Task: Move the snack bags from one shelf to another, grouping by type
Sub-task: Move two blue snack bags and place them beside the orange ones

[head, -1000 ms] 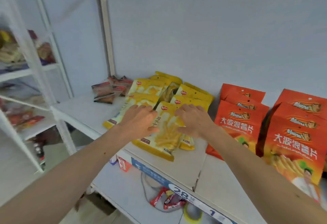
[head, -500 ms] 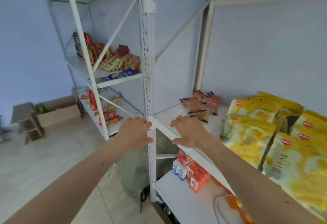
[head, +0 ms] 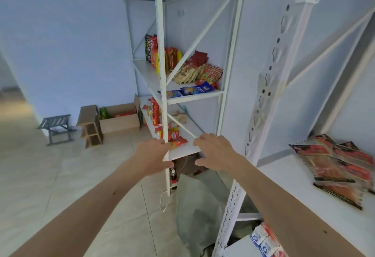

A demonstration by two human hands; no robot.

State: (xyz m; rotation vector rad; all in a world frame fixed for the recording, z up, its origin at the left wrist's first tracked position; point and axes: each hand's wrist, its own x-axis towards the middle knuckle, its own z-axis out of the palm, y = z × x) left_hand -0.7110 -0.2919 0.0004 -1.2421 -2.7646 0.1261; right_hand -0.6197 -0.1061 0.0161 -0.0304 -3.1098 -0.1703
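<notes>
Head view: two bare forearms reaching forward from 6 o'clock toward centre. Left hand hovering in front of the white metal upright post, fingers loosely curled, grip released, nothing in it. Right hand just beside it at 3 o'clock, palm down, fingers spread and relaxed, grip likewise released and empty.

Beyond the hands, toward 12 o'clock, a white metal shelf rack against the pale blue wall. On its middle shelf, upright red and yellow snack bags at the back, beige and red flat packets leaning in a fan beside them, dark red packets behind, blue flat packets lying at the front edge. On the shelf below, red and orange snack bags, some standing, some lying, the nearest just beyond the fingertips of both hands; whether touched, cannot tell.

At 3 o'clock, a second white shelf carrying a stack of flat red and brown transparent snack packets. At 5 o'clock, lower down, small red, white and blue boxes.

At 9 o'clock on the beige tiled floor, an open brown cardboard box, a brown wooden stool and a grey folding stool
</notes>
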